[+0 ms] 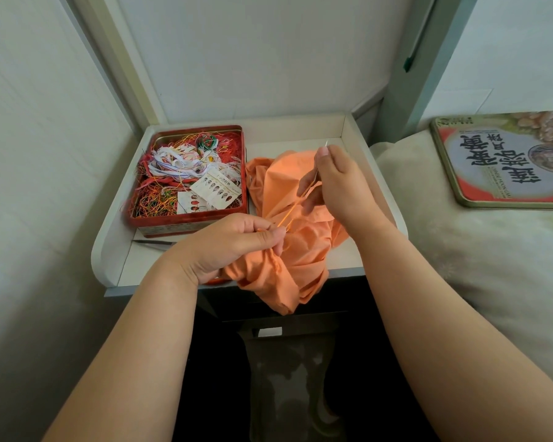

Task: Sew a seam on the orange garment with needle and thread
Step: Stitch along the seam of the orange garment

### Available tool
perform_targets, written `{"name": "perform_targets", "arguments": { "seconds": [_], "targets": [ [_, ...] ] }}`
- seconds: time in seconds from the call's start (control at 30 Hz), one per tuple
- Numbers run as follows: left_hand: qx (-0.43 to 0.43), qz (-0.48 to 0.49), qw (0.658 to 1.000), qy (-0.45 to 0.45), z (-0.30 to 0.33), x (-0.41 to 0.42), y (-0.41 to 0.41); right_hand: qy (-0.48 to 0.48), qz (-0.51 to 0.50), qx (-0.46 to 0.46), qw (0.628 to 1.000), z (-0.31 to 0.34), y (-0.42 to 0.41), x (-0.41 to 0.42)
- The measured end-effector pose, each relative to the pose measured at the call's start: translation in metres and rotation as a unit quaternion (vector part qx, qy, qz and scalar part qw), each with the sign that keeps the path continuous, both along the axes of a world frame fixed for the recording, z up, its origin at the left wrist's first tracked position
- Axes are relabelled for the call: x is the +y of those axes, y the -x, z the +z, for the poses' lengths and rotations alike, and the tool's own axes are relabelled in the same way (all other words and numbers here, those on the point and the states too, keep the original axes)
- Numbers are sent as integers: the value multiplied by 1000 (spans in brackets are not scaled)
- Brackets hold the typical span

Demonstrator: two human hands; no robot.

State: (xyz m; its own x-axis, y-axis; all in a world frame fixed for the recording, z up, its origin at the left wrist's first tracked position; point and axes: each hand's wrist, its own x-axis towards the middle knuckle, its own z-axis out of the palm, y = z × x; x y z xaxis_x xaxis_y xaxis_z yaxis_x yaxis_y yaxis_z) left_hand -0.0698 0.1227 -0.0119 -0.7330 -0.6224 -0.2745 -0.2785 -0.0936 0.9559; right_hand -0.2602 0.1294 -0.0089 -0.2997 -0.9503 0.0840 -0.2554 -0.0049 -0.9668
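The orange garment (288,250) lies bunched on the white tray-top table (115,247), hanging over its front edge. My left hand (230,244) grips a fold of the garment near its middle, fingers curled. My right hand (336,183) is raised above the cloth and pinches a thin silver needle (326,144), whose tip sticks up past the thumb. An orange thread (292,208) runs taut from the right hand down to the cloth by the left fingers.
A red tin (189,218) full of tangled coloured threads and needle cards sits at the table's left. A dark slim tool (154,242) lies in front of it. A tin lid (505,161) rests on the bed at the right. Walls close in behind and left.
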Motion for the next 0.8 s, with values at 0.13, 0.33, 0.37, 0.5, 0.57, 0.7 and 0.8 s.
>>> {"name": "perform_targets", "arguments": {
  "seconds": [0.13,0.33,0.37,0.5,0.57,0.7,0.8],
  "targets": [
    [-22,6,999,23,-2,-1,-1,15,-40,-342,939,4,8,-5],
    [-27,89,995,30,2,-1,3,5,17,-519,855,2,24,-8],
    [-25,97,995,26,3,-1,3,-3,29,-510,860,1,25,-8],
    [-65,62,996,8,2,0,3,2,43,-500,865,2,25,-8],
    [-104,19,994,9,-1,1,4,16,43,-507,861,3,26,-7],
    [-138,-26,990,23,-5,1,7,35,43,-518,854,4,28,-5],
    [-140,-4,990,29,-8,1,7,47,42,-525,848,3,29,-6]
  ]
}}
